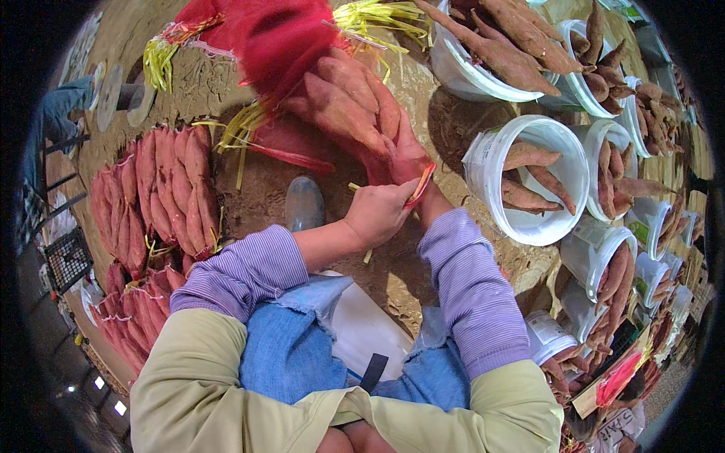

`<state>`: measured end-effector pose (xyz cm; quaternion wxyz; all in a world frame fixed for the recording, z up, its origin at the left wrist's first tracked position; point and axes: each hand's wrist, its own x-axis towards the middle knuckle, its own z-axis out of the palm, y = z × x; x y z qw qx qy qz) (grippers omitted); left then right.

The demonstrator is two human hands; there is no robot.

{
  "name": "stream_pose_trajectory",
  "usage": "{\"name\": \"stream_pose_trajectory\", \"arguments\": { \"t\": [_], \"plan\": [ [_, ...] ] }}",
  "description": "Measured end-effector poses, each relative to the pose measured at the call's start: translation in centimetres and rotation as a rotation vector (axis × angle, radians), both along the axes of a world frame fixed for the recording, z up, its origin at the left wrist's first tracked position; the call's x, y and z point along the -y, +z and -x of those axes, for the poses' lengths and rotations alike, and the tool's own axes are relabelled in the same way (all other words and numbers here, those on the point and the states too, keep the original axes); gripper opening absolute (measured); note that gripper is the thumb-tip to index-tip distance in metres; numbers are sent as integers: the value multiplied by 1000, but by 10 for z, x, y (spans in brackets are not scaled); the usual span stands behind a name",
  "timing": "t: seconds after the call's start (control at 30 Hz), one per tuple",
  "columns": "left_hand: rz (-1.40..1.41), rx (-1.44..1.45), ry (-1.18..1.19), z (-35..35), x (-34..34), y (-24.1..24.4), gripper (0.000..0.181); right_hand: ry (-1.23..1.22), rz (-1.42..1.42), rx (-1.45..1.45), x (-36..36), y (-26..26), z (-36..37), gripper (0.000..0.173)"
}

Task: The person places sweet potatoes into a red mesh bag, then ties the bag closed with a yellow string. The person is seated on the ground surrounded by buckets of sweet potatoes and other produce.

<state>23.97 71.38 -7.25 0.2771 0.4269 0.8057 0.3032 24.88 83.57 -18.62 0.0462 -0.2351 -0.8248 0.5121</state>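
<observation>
My left hand (376, 212) pinches the rolled rim of a red mesh bag (272, 34) beside my right wrist. Under the mesh, my right hand (409, 154) is around the lower ends of several sweet potatoes (345, 110); its fingers are partly hidden. The sweet potatoes lie lengthwise in the net, pointing away from me to the upper left. The far part of the red mesh is blurred. Yellow ties (243, 127) hang by the bag, and more yellow strands (379, 14) lie beyond it.
Netted sweet potatoes (178, 187) lie in rows on the left. On the right stand several white plastic buckets (481, 161) holding loose sweet potatoes (521, 195). A boot tip (304, 201) shows on the dirt floor below my hands. Another person's leg (62, 107) is at the far left, near a black crate (68, 257).
</observation>
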Motion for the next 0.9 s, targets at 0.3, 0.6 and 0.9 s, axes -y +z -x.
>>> {"name": "stream_pose_trajectory", "arguments": {
  "t": [0.3, 0.6, 0.9],
  "plan": [
    [1, 148, 200, -2, 1, -9, 42, -24, -232, 330, -7, 3, 5, 67],
    [0, 230, 242, -4, -8, -7, 42, -105, 7, -7, -8, -19, 11, 54],
    [-145, -127, 165, 10, -18, -10, 50, -92, -350, -227, -7, -25, 2, 46]
  ]
}}
